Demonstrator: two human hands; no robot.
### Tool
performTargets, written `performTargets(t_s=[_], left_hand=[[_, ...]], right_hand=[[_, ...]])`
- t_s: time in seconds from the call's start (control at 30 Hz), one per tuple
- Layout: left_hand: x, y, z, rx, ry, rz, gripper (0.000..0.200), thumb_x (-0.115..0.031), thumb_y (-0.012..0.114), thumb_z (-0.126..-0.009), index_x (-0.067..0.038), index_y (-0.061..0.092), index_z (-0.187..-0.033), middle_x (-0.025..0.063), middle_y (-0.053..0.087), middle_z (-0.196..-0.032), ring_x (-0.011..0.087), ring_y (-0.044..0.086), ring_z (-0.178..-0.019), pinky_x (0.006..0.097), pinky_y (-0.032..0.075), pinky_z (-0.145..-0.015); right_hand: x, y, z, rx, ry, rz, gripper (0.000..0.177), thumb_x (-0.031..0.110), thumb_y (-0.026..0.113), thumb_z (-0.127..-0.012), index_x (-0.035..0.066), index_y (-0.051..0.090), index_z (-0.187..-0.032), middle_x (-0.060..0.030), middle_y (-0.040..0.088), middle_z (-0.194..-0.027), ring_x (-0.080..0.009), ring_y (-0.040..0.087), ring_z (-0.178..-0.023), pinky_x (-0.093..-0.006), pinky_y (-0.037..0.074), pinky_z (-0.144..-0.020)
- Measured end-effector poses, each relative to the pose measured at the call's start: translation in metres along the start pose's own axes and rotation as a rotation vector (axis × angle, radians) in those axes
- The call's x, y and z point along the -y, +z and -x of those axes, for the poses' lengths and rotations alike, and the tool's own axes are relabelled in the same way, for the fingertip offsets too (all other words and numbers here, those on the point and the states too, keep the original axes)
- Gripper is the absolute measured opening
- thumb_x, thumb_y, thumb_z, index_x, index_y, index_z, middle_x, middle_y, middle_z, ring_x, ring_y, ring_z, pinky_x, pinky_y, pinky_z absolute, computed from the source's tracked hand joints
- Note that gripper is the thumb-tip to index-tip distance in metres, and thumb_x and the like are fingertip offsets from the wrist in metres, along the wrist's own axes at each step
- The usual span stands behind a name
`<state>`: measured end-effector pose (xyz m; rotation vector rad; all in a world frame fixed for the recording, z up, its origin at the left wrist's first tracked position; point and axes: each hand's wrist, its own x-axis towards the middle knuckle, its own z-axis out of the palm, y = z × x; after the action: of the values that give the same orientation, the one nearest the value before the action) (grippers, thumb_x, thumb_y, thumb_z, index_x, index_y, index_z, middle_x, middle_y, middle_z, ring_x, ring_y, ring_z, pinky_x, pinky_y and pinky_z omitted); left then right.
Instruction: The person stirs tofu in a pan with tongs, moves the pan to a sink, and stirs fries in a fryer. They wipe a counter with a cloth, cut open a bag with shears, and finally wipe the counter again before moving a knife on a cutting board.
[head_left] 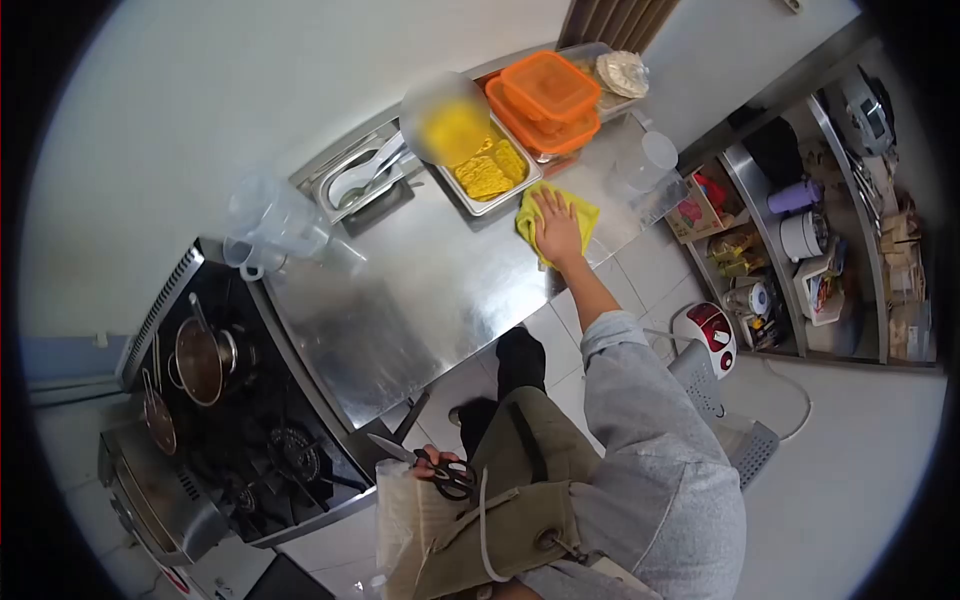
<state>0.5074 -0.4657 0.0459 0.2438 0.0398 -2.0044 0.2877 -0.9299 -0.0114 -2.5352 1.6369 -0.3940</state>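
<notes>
The left hand (428,463) grips black-handled scissors (455,478), blades pointing toward the stove (262,420). The right hand (557,230) lies spread on a yellow cloth (585,213).

A kitchen; gas stove (295,455), pan (200,365), steel counter (400,300)

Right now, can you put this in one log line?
right hand: flat on yellow cloth | left hand: holding scissors | yellow cloth: on steel counter

Soft light is spread evenly, pale glare is reflected by the tabletop (420,290), a round patch is blurred beside the orange boxes (550,85), and shelves (862,225) are bowed near blackened edges.
</notes>
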Motion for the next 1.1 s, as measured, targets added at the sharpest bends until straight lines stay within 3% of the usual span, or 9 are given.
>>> performTargets(t_s=[0.23,0.33,0.47,0.6,0.7,0.77,0.8,0.93,1.1], left_hand=[[-0.018,0.021,-0.092,-0.048,-0.075,-0.038,0.021,-0.002,0.046,-0.077,-0.005,0.043,-0.097,0.0188,0.049,-0.118,0.0425,0.051,-0.107,0.0551,0.042,-0.093],[-0.027,0.031,-0.137,-0.057,-0.103,-0.054,0.021,-0.002,0.046,-0.076,-0.005,0.043,-0.097,0.0188,0.049,-0.117,0.0423,0.051,-0.107,0.0549,0.042,-0.093],[-0.036,0.044,-0.200,-0.065,-0.144,-0.069,0.020,-0.002,0.046,-0.076,-0.005,0.043,-0.097,0.0188,0.049,-0.117,0.0421,0.051,-0.107,0.0547,0.043,-0.093],[-0.039,0.055,-0.258,-0.084,-0.166,-0.089,0.020,-0.003,0.046,-0.076,-0.005,0.043,-0.096,0.0188,0.049,-0.117,0.0419,0.051,-0.106,0.0544,0.043,-0.092],[-0.041,0.057,-0.308,-0.091,-0.180,-0.098,0.020,-0.003,0.046,-0.076,-0.005,0.043,-0.096,0.0188,0.049,-0.117,0.0417,0.052,-0.106,0.0542,0.043,-0.092],[-0.041,0.057,-0.335,-0.095,-0.179,-0.106,0.020,-0.003,0.046,-0.076,-0.005,0.043,-0.096,0.0189,0.049,-0.117,0.0416,0.052,-0.106,0.0541,0.043,-0.092],[-0.043,0.057,-0.349,-0.099,-0.179,-0.110,0.020,-0.003,0.046,-0.076,-0.005,0.044,-0.096,0.0189,0.049,-0.117,0.0416,0.052,-0.106,0.0540,0.043,-0.092],[-0.049,0.057,-0.386,-0.113,-0.145,-0.125,0.020,-0.003,0.046,-0.076,-0.005,0.044,-0.096,0.0189,0.050,-0.117,0.0413,0.052,-0.105,0.0538,0.043,-0.091],[-0.053,0.065,-0.387,-0.114,-0.104,-0.192,0.020,-0.003,0.046,-0.076,-0.005,0.044,-0.096,0.0189,0.050,-0.116,0.0411,0.052,-0.105,0.0535,0.043,-0.091]], right_hand=[[-0.051,-0.012,-0.007,-0.202,0.533,0.061,0.055,0.024,0.044,-0.084,0.007,0.033,-0.136,-0.0103,0.026,-0.144,-0.0348,0.023,-0.132,-0.0535,0.016,-0.106],[0.004,-0.002,0.032,0.027,0.391,0.001,0.064,0.026,0.048,-0.081,0.002,0.028,-0.137,-0.0135,0.020,-0.146,-0.0373,0.020,-0.133,-0.0553,0.015,-0.105],[0.024,-0.032,0.020,0.263,-0.148,-0.433,0.063,0.032,0.053,-0.080,0.008,0.034,-0.135,-0.0164,0.019,-0.145,-0.0397,0.019,-0.131,-0.0586,0.010,-0.104],[-0.077,-0.146,-0.084,-0.286,0.442,-0.207,0.076,0.036,0.072,-0.064,0.016,0.040,-0.130,-0.0237,0.020,-0.140,-0.0455,0.016,-0.128,-0.0617,0.009,-0.101],[-0.178,-0.165,-0.108,-0.186,0.516,-0.041,0.078,0.035,0.076,-0.059,0.017,0.042,-0.127,-0.0235,0.022,-0.139,-0.0457,0.021,-0.126,-0.0579,0.021,-0.101],[-0.218,-0.172,-0.110,0.120,0.459,-0.353,0.079,0.033,0.077,-0.057,0.017,0.042,-0.126,-0.0229,0.029,-0.134,-0.0432,0.031,-0.122,-0.0486,0.037,-0.095],[-0.237,-0.171,-0.110,0.047,0.427,-0.254,0.077,0.031,0.077,-0.056,0.017,0.044,-0.124,-0.0218,0.036,-0.128,-0.0397,0.039,-0.117,-0.0430,0.045,-0.086],[-0.346,-0.163,-0.138,-0.613,0.530,-0.144,0.082,0.033,0.078,-0.058,0.005,0.041,-0.125,-0.0248,0.045,-0.117,-0.0408,0.039,-0.112,-0.0464,0.035,-0.093],[-0.476,-0.048,-0.207,-0.513,0.568,0.018,0.089,0.054,0.080,-0.050,0.007,0.050,-0.119,-0.0165,0.052,-0.116,-0.0345,0.045,-0.110,-0.0459,0.038,-0.092]])
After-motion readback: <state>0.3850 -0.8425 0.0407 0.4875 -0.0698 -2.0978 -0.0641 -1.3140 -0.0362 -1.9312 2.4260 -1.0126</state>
